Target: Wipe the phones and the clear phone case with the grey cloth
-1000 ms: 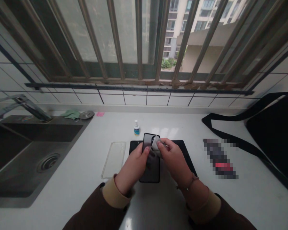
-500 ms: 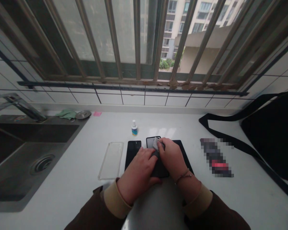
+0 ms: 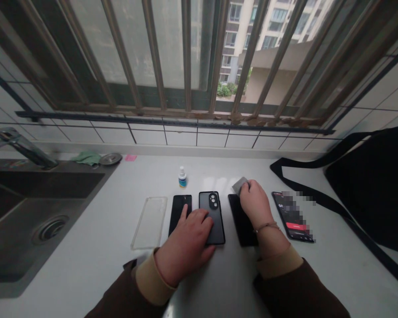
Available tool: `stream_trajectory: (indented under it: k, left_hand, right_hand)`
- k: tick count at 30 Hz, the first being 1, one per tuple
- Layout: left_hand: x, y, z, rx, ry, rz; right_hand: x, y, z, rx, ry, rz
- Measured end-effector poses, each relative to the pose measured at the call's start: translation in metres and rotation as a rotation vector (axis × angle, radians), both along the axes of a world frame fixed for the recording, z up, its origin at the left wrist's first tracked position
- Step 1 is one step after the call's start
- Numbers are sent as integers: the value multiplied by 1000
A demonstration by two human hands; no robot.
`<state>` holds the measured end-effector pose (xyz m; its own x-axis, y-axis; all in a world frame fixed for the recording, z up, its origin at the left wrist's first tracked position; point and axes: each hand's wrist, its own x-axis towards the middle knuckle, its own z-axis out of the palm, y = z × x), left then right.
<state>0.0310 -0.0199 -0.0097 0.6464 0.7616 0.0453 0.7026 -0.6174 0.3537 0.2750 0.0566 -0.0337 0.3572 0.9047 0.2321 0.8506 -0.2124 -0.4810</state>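
Observation:
My left hand [image 3: 190, 236] rests palm down, fingers apart, over the left and lower edge of a black phone case [image 3: 218, 223] with round camera cutouts. Its index finger stretches over the dark screen of a phone [image 3: 178, 206] just to the left. In my right hand [image 3: 254, 201] a small grey cloth [image 3: 240, 184] is pinched, above the top end of another dark-screened phone [image 3: 242, 223]. That phone lies partly hidden under the hand and wrist. A clear phone case [image 3: 149, 223] lies farther left.
Behind the phones stands a small white spray bottle [image 3: 182, 179] with a blue label. Another phone [image 3: 293, 218] with a lit, partly blurred screen lies to the right, near a black bag [image 3: 374, 185] and its strap. A sink [image 3: 49, 190] is on the left.
My right hand has moved right with the cloth, from the black phone case to the phone beside it. My left hand stays by the case, whose camera cutouts now show.

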Motion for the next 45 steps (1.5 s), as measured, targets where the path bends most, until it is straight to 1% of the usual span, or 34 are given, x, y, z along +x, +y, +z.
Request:
stream_trajectory:
  k: [3, 6, 10, 13, 15, 17, 19, 22, 24, 26, 28, 31, 34, 35, 36, 37, 39, 40, 41, 43, 45]
  left_hand:
    - [13, -2, -1, 72, -30, -15]
    - [39, -6, -3, 142, -63, -73]
    - [78, -8, -14, 102, -127, -96]
    - [94, -7, -28, 66, -282, -72]
    - [97, -5, -36, 31, -388, -54]
    - [96, -4, -40, 4, -425, -52]
    - [93, -3, -41, 19, -375, -64]
    - [90, -3, -38, 95, -224, -87]
    - [90, -3, -36, 130, -164, -91]
    - [89, -2, -36, 139, -164, -89]
    - [88, -2, -37, 108, -207, -87]
    - [85, -1, -39, -18, -341, -60]
    - [82, -2, -35, -197, -590, 23]
    - [81, -2, -33, -289, -699, 52]
    - [82, -2, -30, -416, -818, 74]
    - [83, -3, -26, -578, -940, 92]
    - [85, -4, -21, -959, -1161, 134]
    - [86, -4, -18, -1125, -1252, 165]
    - [86, -5, -16, -1246, -1327, 204]
    - [82, -5, -13, -1369, -1421, 299]
    - [73, -6, -9, -1436, -1457, 351]
  right_hand:
    - [5, 3, -6, -67, -54, 0]
    - [5, 1, -8, -101, -101, -4]
    - [3, -2, -9, -116, -137, -1]
    - [4, -1, -11, -114, -152, 14]
    - [5, 1, -13, -107, -155, 27]
    - [7, 2, -14, -97, -149, 31]
    - [9, 3, -16, -83, -135, 26]
    - [11, 4, -17, -57, -99, 28]
    - [12, 5, -17, -40, -69, 41]
    - [13, 6, -16, -24, -33, 49]
    - [16, 6, -15, -9, 12, 47]
    - [22, 7, -10, 23, 97, 13]
    - [28, 7, -4, 62, 216, -30]
    - [29, 6, -2, 72, 267, -32]
    - [27, 5, -1, 81, 321, -26]
    - [24, 3, 0, 91, 375, -14]
    - [12, -1, 1, 111, 466, 22]
    - [4, -4, 1, 122, 506, 42]
    - [-3, -6, 1, 127, 541, 64]
    - [-16, -10, 1, 132, 638, 122]
    - [-20, -12, 2, 140, 706, 147]
